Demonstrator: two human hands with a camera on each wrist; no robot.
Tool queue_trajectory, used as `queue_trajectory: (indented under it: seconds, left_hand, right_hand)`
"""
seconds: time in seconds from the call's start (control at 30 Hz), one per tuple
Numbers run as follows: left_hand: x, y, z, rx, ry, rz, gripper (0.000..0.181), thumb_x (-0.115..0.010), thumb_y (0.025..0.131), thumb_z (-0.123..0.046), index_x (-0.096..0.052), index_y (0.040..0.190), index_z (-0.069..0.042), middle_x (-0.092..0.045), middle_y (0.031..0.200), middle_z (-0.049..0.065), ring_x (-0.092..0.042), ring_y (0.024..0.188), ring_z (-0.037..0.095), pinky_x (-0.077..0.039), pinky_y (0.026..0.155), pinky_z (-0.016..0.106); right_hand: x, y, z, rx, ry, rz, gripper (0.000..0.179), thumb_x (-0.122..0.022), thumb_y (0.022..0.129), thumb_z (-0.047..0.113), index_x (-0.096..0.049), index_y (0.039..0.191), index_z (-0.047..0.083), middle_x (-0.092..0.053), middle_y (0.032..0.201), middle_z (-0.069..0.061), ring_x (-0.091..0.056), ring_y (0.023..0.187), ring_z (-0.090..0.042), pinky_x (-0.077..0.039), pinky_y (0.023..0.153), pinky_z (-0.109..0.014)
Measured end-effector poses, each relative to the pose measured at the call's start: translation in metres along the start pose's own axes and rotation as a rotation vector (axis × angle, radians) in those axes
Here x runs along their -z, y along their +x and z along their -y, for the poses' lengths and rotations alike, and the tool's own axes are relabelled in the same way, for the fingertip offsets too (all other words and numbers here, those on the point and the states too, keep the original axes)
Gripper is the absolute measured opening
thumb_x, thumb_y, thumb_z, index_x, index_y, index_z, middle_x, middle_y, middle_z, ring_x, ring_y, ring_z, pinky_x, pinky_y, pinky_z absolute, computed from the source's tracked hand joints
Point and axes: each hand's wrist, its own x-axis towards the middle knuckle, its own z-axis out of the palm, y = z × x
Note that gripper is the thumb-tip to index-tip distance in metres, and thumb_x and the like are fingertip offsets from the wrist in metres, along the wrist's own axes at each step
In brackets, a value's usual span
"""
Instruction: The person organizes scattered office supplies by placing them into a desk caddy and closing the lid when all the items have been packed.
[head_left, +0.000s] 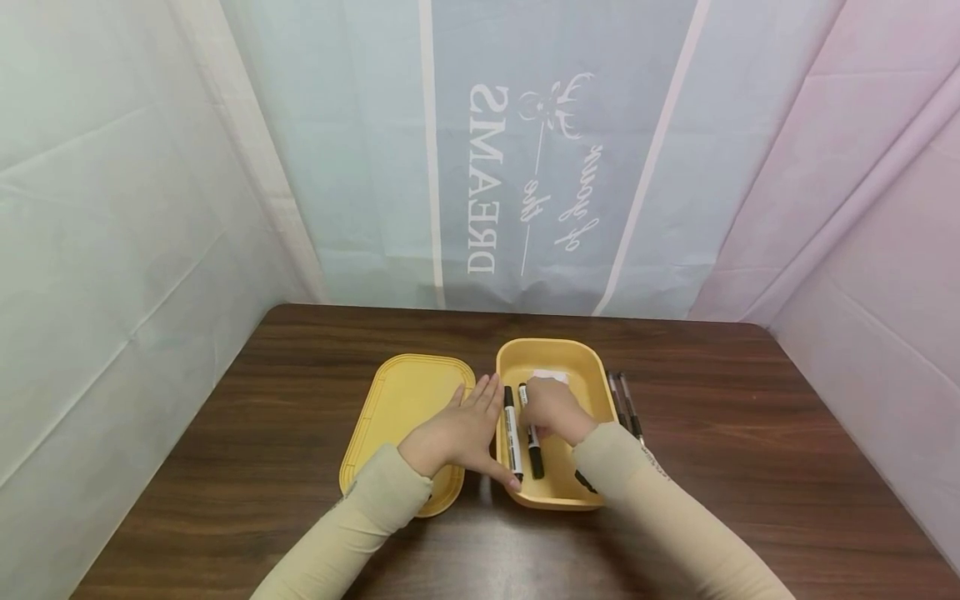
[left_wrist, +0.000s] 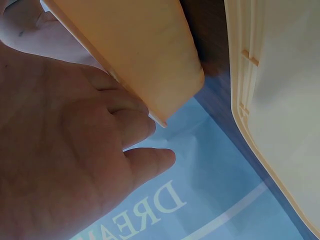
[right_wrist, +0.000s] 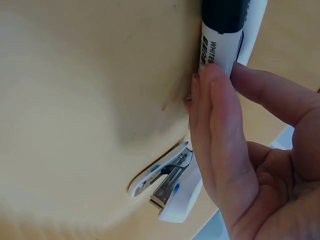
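My right hand (head_left: 555, 408) reaches into a yellow plastic box (head_left: 551, 503) and pinches a black-capped whiteboard marker (right_wrist: 223, 42) between thumb and fingers. A second white marker (head_left: 513, 433) lies alongside it by the left wall. Beyond the hand in the box is a small white stapler (right_wrist: 172, 190), partly covered in the head view. My left hand (head_left: 461, 433) rests along the box's left rim with its fingers straight. Its thumb reaches to the near left corner.
Left of the box, a yellow lid (head_left: 408, 400) lies flat on the dark wooden table (head_left: 247, 467). Two black-gripped pens (head_left: 630, 407) lie against the box's right side. A small black object (head_left: 585, 482) shows in the near right corner, partly behind the right sleeve.
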Motion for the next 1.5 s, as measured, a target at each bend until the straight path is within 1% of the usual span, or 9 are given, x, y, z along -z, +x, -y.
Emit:
queue_trajectory:
  seconds: [0.53,0.63,0.73,0.8,0.83,0.97,1.03,1.13,1.5]
  left_hand:
    - [0.005,-0.002,-0.002,0.005,-0.001,0.004,0.131,-0.065,0.064,-0.078,-0.011,0.151,0.003,-0.003,0.158,0.018,0.000,0.145,0.027,-0.009,0.114,0.050]
    - [0.004,-0.001,-0.002,0.002,-0.005,0.004,0.130,-0.065,0.064,-0.078,-0.011,0.151,0.004,-0.003,0.157,0.019,-0.001,0.145,0.028,-0.008,0.114,0.051]
    - [0.003,0.000,-0.001,0.002,-0.005,0.004,0.131,-0.065,0.064,-0.078,-0.012,0.151,0.004,-0.003,0.157,0.019,-0.002,0.145,0.029,-0.008,0.114,0.051]
    - [0.003,0.000,-0.001,0.002,-0.002,0.004,0.131,-0.065,0.064,-0.078,-0.012,0.151,0.004,-0.003,0.157,0.019,-0.002,0.145,0.029,-0.009,0.114,0.051]
    - [0.003,0.000,-0.001,0.002,-0.001,0.004,0.131,-0.065,0.064,-0.078,-0.012,0.151,0.004,-0.003,0.157,0.019,-0.002,0.145,0.029,-0.009,0.114,0.051]
    - [0.003,0.000,-0.001,0.003,-0.003,0.003,0.132,-0.065,0.063,-0.078,-0.011,0.151,0.004,-0.003,0.157,0.019,-0.001,0.145,0.028,-0.008,0.114,0.051]
    - [0.003,0.000,-0.001,0.004,-0.011,0.005,0.131,-0.065,0.063,-0.078,-0.011,0.151,0.004,-0.003,0.157,0.019,-0.001,0.145,0.029,-0.008,0.114,0.051]
    - [0.004,0.000,-0.002,0.005,-0.014,0.010,0.131,-0.065,0.064,-0.078,-0.012,0.151,0.004,-0.003,0.157,0.019,-0.002,0.145,0.029,-0.007,0.114,0.051]
    - [0.005,0.001,-0.002,0.011,-0.004,0.019,0.132,-0.065,0.063,-0.079,-0.011,0.151,0.003,-0.003,0.158,0.018,-0.002,0.145,0.029,-0.009,0.114,0.050]
  right_hand:
    - [0.003,0.004,-0.004,0.001,0.058,0.034,0.015,-0.070,0.072,0.001,-0.057,0.065,0.004,-0.061,0.055,-0.010,-0.063,0.046,-0.020,-0.050,0.043,-0.026]
    - [0.005,0.003,-0.006,-0.014,0.105,0.049,0.015,-0.073,0.072,0.002,-0.062,0.081,-0.002,-0.062,0.059,-0.010,-0.064,0.049,-0.021,-0.053,0.046,-0.029]
    - [0.006,0.002,-0.009,-0.020,0.176,0.062,0.040,-0.074,0.072,0.002,-0.061,0.109,-0.008,-0.061,0.062,-0.011,-0.064,0.050,-0.021,-0.054,0.049,-0.030]
    - [0.008,0.002,-0.012,-0.026,0.218,0.075,0.048,-0.075,0.073,0.003,-0.059,0.116,-0.009,-0.062,0.062,-0.010,-0.064,0.051,-0.021,-0.055,0.050,-0.031]
    - [0.009,0.002,-0.013,-0.028,0.234,0.080,0.047,-0.075,0.073,0.004,-0.059,0.116,-0.009,-0.063,0.062,-0.010,-0.064,0.051,-0.021,-0.055,0.050,-0.031]
    - [0.015,0.004,-0.019,-0.051,0.283,0.111,0.018,-0.074,0.076,0.007,-0.066,0.083,-0.008,-0.065,0.059,-0.010,-0.066,0.052,-0.021,-0.056,0.053,-0.031]
    - [0.019,0.003,-0.021,-0.058,0.335,0.126,0.017,-0.072,0.078,0.008,-0.065,0.072,-0.006,-0.065,0.059,-0.011,-0.066,0.052,-0.021,-0.056,0.054,-0.031]
    - [0.025,0.003,-0.026,-0.043,0.427,0.155,0.019,-0.070,0.080,0.009,-0.065,0.069,-0.006,-0.065,0.061,-0.012,-0.065,0.053,-0.019,-0.057,0.056,-0.032]
    - [0.046,0.003,-0.038,0.004,0.825,0.346,0.028,-0.062,0.090,0.006,-0.060,0.103,-0.019,-0.067,0.072,-0.008,-0.065,0.063,-0.012,-0.056,0.064,-0.025]
